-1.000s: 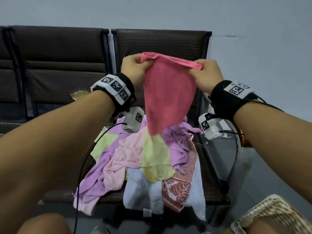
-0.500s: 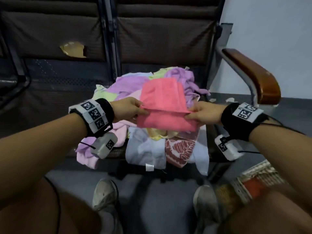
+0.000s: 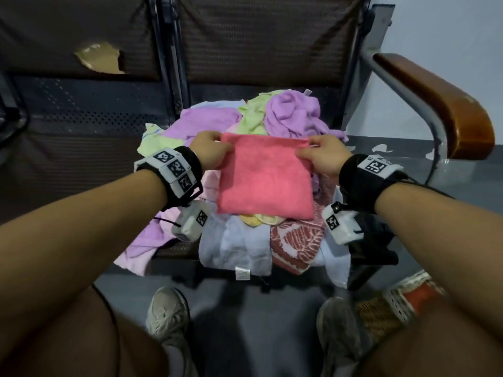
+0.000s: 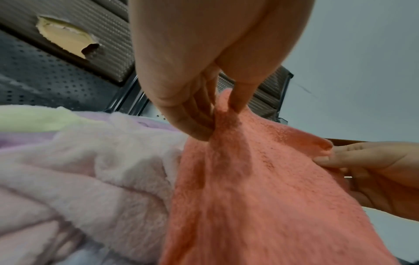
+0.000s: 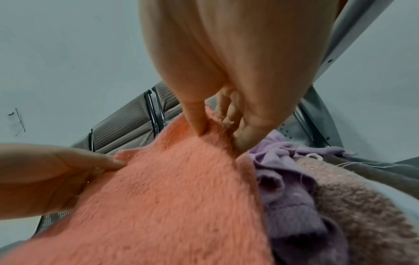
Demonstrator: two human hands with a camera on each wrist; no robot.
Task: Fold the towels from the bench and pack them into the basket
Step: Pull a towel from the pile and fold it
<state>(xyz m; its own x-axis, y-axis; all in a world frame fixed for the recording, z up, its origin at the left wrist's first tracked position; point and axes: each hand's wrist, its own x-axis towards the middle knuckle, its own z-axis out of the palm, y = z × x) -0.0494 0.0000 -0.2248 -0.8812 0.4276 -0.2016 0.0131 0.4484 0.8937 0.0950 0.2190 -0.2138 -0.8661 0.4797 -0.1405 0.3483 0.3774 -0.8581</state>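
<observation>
A coral-pink towel point(image 3: 265, 176) lies folded flat on top of the towel pile point(image 3: 294, 115) on the bench seat. My left hand point(image 3: 211, 149) pinches its far left corner, thumb on top. My right hand point(image 3: 322, 153) pinches the far right corner. In the left wrist view the left hand point(image 4: 223, 114) nips the pink towel point(image 4: 260, 188) between thumb and fingers. In the right wrist view the right hand point(image 5: 217, 129) does the same on the pink towel point(image 5: 170, 197). The woven basket point(image 3: 392, 308) stands on the floor at the lower right, with something red inside.
Lilac, yellow-green, pale pink, white and red-patterned towels hang over the seat's front edge. The dark bench point(image 3: 81, 148) has a torn backrest patch point(image 3: 99, 58) on the left. A wooden armrest point(image 3: 441, 104) rises at the right. My two shoes point(image 3: 167, 314) stand on the grey floor.
Both hands have come down from chest height with the pink towel, which hung loose before and now lies folded flat on the pile. The view has tilted down.
</observation>
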